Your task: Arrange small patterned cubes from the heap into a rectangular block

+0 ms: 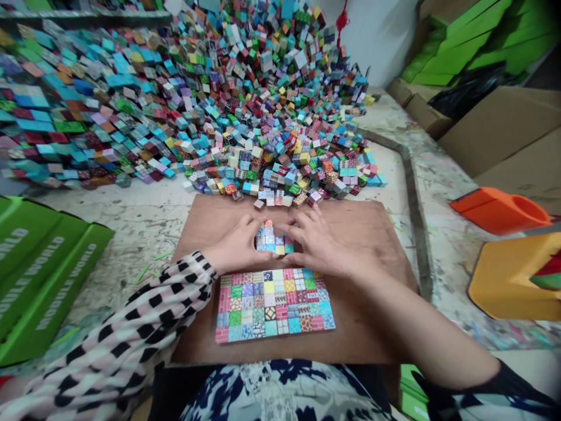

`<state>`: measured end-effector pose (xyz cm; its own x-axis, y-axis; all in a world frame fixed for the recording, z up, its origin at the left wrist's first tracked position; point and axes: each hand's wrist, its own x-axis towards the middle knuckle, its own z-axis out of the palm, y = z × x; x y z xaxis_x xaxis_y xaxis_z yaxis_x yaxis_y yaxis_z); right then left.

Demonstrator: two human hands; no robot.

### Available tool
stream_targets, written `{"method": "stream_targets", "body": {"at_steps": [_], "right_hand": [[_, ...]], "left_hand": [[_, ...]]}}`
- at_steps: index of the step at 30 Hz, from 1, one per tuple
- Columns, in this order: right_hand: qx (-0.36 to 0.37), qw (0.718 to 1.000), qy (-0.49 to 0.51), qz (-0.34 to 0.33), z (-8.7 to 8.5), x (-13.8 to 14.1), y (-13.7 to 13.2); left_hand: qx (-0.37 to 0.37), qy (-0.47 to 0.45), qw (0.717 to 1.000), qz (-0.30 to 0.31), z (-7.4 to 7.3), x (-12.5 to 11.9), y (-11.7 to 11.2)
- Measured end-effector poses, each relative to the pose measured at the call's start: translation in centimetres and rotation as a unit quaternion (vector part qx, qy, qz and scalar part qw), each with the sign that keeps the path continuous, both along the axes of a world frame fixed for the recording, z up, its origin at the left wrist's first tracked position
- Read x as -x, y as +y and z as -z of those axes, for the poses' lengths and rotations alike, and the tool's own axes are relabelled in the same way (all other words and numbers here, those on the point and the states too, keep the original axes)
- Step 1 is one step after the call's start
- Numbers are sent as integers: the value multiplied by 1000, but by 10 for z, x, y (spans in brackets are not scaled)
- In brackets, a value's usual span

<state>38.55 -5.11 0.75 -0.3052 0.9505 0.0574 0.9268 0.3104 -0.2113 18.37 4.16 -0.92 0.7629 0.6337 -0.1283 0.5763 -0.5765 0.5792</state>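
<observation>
A small cluster of square-faced cubes in pale blue, white, yellow, purple and orange [269, 238] sits on a brown rectangular wooden board [359, 222], between the person's two hands. The left hand [236, 242] curves around the cluster's left side, its thumb and forefinger parted widely, with the thumb along the near edge. The right hand [315, 242] is at the right side, fingers bent and partly spread, the forefinger reaching over the cubes and the thumb near the lower right corner; whether it pinches any one cube I cannot tell.

Just nearer the body, a flat rectangular block of many patterned cubes in close rows [275, 307] lies on the board, one square reading "TNT". Beyond the board's far edge, a large heap of loose multicoloured cubes [263, 117] spreads over the pale, stained table [162, 204] and rises towards the wall.

On the left, bright green boxes printed "MODULE WORLD" [56, 280] stand side by side, with thin green slivers [142, 272] near them. On the right are an orange, open-mouthed plastic container [491, 207] and, nearer, a yellow plastic one [495, 280]. Brown cardboard boxes [517, 128] stand farther back.
</observation>
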Motion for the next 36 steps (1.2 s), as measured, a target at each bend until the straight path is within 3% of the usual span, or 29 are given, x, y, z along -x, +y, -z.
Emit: {"method": "stream_targets", "body": {"at_steps": [7,36], "right_hand": [[-10,996,-82,30,-4,-7,1],[69,995,-64,17,1,-4,11]], "left_hand": [[0,23,998,-53,5,-4,-3],[32,20,997,-71,9,-7,3]]}}
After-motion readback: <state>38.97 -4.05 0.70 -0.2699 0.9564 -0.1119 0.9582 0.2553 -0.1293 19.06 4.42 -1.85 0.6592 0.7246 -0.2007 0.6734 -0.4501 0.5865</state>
